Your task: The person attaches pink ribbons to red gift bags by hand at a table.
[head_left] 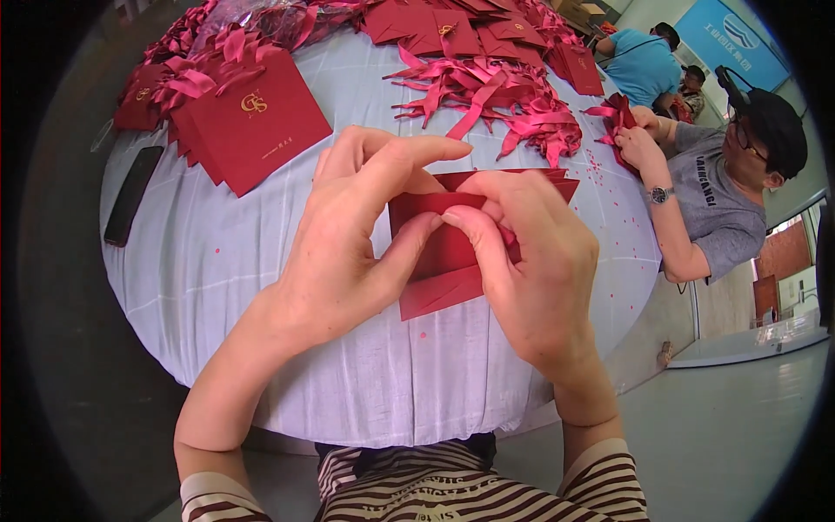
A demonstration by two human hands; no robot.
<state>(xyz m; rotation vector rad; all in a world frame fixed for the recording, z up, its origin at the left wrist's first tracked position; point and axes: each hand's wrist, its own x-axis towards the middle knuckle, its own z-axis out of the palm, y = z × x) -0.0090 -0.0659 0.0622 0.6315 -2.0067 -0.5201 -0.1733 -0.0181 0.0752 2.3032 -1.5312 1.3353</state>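
A red paper gift bag (442,294) lies in front of me on the cloth-covered table, partly hidden under my hands. My left hand (357,213) pinches its upper edge between thumb and fingers, with the index finger stretched to the right. Close beside it, my right hand (535,252) is closed on the same edge, its thumb tip nearly meeting the left thumb. Whether a ribbon end is between the fingers is hidden. Beyond the hands lies a heap of loose pink-red ribbons (487,97).
Finished-looking red bags with ribbon handles (274,130) stand at the left, near a black phone (133,196). More red bags (426,30) are piled at the back. At the right, a co-worker (709,183) handles another bag. Small red paper dots lie on the white tablecloth (217,296).
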